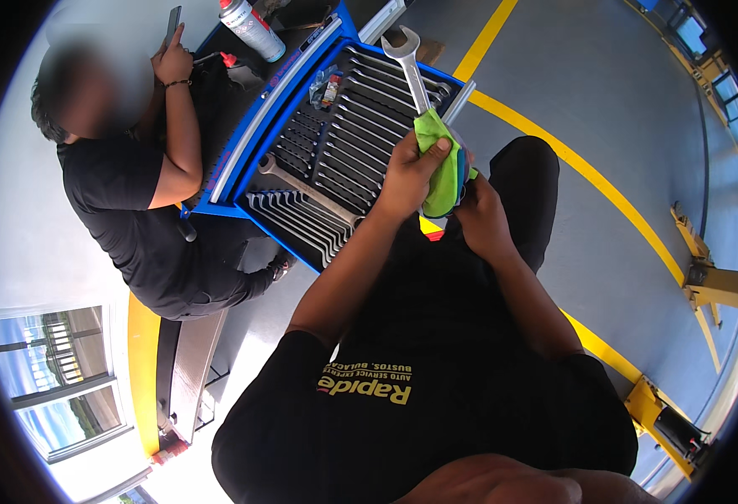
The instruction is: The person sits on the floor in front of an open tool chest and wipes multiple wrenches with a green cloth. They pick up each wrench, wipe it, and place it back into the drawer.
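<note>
My left hand is closed round a large combination wrench, with a bright green cloth wrapped about its shank. The wrench's open jaw points up and away from me, bare of cloth. My right hand grips the lower end of the cloth, its fingers partly hidden behind it. Just beyond my hands is an open blue tool drawer with rows of wrenches in a black insert. Another large wrench lies diagonally across the drawer, over the smaller tools.
Left of the drawer stands a person in black, holding a phone. A spray can stands on the cabinet top. A small plastic packet lies in the drawer. Yellow lift arms are at the far right.
</note>
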`<action>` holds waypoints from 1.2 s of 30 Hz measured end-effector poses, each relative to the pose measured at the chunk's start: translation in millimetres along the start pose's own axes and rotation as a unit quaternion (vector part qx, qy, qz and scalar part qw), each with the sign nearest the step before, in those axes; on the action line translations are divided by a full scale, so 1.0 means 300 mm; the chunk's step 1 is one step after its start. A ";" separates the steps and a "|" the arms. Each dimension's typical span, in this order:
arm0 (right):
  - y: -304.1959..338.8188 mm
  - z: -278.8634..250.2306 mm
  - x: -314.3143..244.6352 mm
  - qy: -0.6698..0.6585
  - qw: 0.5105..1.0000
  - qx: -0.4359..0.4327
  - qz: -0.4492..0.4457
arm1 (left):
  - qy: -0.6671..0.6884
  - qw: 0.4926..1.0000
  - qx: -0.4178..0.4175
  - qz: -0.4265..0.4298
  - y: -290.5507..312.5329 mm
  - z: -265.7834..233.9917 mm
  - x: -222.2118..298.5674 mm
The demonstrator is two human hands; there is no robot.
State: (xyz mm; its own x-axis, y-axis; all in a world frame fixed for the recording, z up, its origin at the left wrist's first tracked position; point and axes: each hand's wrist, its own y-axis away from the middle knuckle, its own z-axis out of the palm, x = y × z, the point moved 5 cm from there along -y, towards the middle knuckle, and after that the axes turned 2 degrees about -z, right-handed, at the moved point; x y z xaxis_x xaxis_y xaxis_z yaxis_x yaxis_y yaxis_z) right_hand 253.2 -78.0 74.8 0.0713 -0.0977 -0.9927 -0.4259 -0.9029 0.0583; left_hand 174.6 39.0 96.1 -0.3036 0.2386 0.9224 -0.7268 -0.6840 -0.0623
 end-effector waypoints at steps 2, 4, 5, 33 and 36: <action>0.017 -0.017 0.011 -0.013 0.998 -0.065 0.016 | -0.018 0.999 0.029 -0.012 -0.024 0.020 0.059; 0.054 -0.046 -0.005 0.012 0.994 -0.111 0.012 | 0.085 0.991 0.098 0.026 -0.105 -0.011 0.143; 0.066 -0.056 -0.001 -0.004 0.994 -0.109 0.017 | 0.138 0.981 0.132 0.037 -0.148 -0.026 0.187; -0.021 -0.424 -0.027 0.065 0.982 -0.174 0.022 | -0.128 0.980 0.092 -0.120 -0.148 -0.102 0.101; -0.019 -0.340 0.015 0.033 0.971 -0.226 0.076 | -0.312 0.949 -0.014 -0.052 -0.131 -0.186 0.145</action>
State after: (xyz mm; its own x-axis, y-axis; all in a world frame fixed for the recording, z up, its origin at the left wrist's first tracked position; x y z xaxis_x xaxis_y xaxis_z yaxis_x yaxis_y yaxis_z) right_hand 347.9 -115.9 80.9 0.1028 -0.2583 -0.9606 0.0014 -0.9657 0.2598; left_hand 155.5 114.6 117.5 0.1885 -0.1559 0.9696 -0.7513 -0.6588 0.0401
